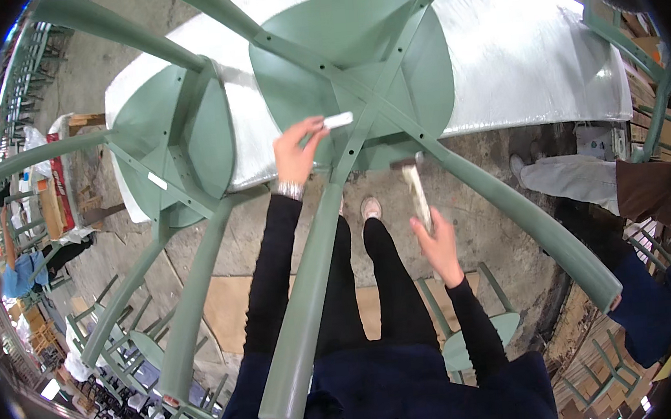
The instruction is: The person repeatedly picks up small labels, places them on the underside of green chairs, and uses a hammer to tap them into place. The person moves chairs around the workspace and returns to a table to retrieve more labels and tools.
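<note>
A green chair (356, 66) lies upside down on a white-wrapped table (527, 45), its legs pointing toward me. My left hand (296, 151), with a metal watch at the wrist, pinches a small white plastic piece (337, 120) just above the crossed braces under the seat. My right hand (437, 242) grips the pale handle of a hammer (413, 181), whose dark head hovers near the brace by the front right leg (525, 218). A second upturned green chair (176, 135) lies to the left on the same table.
Another person's light trousers and shoe (561, 176) stand at the right of the table. Stacks of green chairs (126, 352) fill the lower left floor. A person in blue (17, 274) is at the far left. Cardboard sheets (225, 305) lie on the concrete floor.
</note>
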`<control>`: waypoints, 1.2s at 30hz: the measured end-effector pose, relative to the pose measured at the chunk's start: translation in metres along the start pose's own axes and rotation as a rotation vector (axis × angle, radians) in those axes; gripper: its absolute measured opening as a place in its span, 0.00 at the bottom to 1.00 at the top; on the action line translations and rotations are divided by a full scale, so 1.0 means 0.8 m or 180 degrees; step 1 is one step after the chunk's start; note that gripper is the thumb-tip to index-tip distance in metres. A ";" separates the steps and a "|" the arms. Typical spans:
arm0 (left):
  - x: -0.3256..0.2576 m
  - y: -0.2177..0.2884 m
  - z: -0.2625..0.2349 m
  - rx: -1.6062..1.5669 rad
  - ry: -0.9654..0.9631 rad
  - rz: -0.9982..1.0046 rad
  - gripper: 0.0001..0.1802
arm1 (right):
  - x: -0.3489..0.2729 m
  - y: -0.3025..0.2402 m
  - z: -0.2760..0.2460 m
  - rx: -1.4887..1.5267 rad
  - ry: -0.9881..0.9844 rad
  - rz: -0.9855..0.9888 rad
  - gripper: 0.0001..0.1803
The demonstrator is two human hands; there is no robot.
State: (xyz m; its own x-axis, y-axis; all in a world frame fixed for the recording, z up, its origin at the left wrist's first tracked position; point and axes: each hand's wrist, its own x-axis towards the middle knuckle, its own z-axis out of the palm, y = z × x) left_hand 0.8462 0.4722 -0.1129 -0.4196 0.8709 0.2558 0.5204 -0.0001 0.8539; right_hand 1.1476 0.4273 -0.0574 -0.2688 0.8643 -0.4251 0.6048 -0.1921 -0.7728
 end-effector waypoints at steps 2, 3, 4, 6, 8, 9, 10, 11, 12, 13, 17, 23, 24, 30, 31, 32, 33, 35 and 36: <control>0.033 -0.008 0.025 -0.0142 -0.0268 0.0322 0.06 | 0.031 -0.013 0.001 0.0391 -0.0055 0.0140 0.14; 0.047 -0.011 0.036 -0.0112 -0.0390 0.0503 0.05 | 0.042 -0.022 0.001 0.0310 -0.0018 0.0134 0.14; 0.060 -0.013 0.047 -0.0078 -0.0516 0.0695 0.05 | 0.053 -0.033 0.001 0.0240 0.0022 0.0123 0.13; 0.080 -0.016 0.064 -0.0044 -0.0732 0.0987 0.04 | 0.075 -0.037 -0.002 -0.0075 0.0188 -0.0103 0.13; 0.095 -0.021 0.077 -0.0033 -0.0920 0.1199 0.02 | 0.092 -0.033 -0.002 -0.0546 0.0437 -0.0544 0.13; 0.101 -0.026 0.081 -0.0046 -0.1002 0.1194 0.02 | 0.097 -0.030 -0.002 -0.0586 0.0557 -0.0649 0.13; 0.106 -0.030 0.083 -0.0058 -0.1081 0.1191 0.02 | 0.100 -0.027 -0.001 -0.0626 0.0677 -0.0758 0.13; 0.109 -0.033 0.084 -0.0073 -0.1160 0.1187 0.02 | 0.103 -0.023 -0.002 -0.0668 0.0797 -0.0866 0.13; 0.113 -0.036 0.083 0.0041 -0.1185 0.1285 0.02 | 0.104 -0.022 -0.003 -0.0640 0.0756 -0.0809 0.14; 0.117 -0.039 0.081 0.0067 -0.1245 0.1295 0.02 | 0.106 -0.019 -0.004 -0.0659 0.0725 -0.0780 0.14; 0.123 -0.046 0.076 0.0257 -0.1522 0.1325 0.04 | 0.108 -0.006 -0.002 -0.0680 0.0683 -0.0827 0.14; 0.125 -0.045 0.074 0.0506 -0.1654 0.1488 0.05 | 0.115 -0.008 0.002 -0.0818 0.0715 -0.0995 0.14; 0.125 -0.043 0.074 0.0538 -0.1653 0.1507 0.05 | 0.116 -0.010 0.003 -0.0830 0.0741 -0.1038 0.13; 0.125 -0.045 0.078 0.0498 -0.1667 0.1557 0.04 | 0.142 0.000 0.021 -0.1919 0.0415 -0.0937 0.12; 0.125 -0.046 0.079 0.0486 -0.1655 0.1566 0.04 | 0.139 -0.001 0.016 -0.1680 0.0562 -0.1067 0.12; 0.123 -0.049 0.075 0.0536 -0.1649 0.1561 0.04 | 0.133 -0.019 0.010 -0.1431 0.0650 -0.1225 0.11; 0.125 -0.051 0.073 0.0570 -0.1661 0.1570 0.04 | 0.124 -0.027 0.008 -0.1181 0.0756 -0.1357 0.11; 0.126 -0.051 0.074 0.0554 -0.1670 0.1584 0.04 | 0.115 -0.014 0.009 -0.0480 0.1128 -0.1582 0.11; 0.127 -0.049 0.075 0.0523 -0.1671 0.1597 0.04 | 0.115 0.003 0.014 -0.0370 0.1236 -0.1641 0.11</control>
State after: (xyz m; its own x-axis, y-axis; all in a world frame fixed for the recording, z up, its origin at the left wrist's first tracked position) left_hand 0.8279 0.5905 -0.1477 0.2867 0.9058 0.3119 0.6778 -0.4218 0.6022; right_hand 1.1157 0.5014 -0.1039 -0.2689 0.9413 0.2042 0.5537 0.3245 -0.7669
